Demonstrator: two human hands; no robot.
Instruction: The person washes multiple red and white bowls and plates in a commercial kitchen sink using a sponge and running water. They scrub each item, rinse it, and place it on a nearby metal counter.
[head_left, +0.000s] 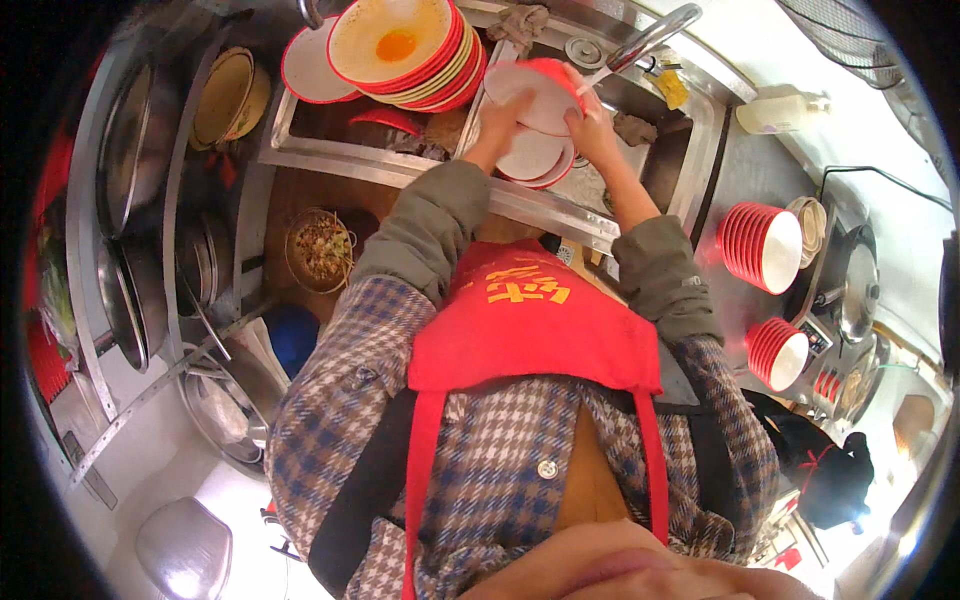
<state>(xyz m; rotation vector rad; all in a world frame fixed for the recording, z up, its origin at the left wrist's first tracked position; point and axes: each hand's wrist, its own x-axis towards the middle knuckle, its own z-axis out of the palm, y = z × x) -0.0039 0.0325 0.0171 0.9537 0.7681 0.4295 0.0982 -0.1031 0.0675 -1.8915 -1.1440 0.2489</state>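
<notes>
My left hand (504, 124) and my right hand (592, 124) both hold a red bowl with a white inside (536, 97), tilted under the faucet (652, 37) over the metal sink. The left fingers lie blurred over the bowl's inside. The right hand grips its rim. Just below it, white bowls with red rims (534, 157) sit stacked in the basin. To the left of my hands stands a tall stack of red and cream bowls (405, 52); the top one has an orange liquid residue. A white plate-like dish with a red rim (315, 67) lies beside that stack.
Nested red bowls (761, 247) and a smaller stack of them (778, 354) stand on the right counter. A strainer of food scraps (321, 250) sits at lower left of the sink. Metal racks (174, 195) with pans run along the left. Another person (825, 465) is partly visible at lower right.
</notes>
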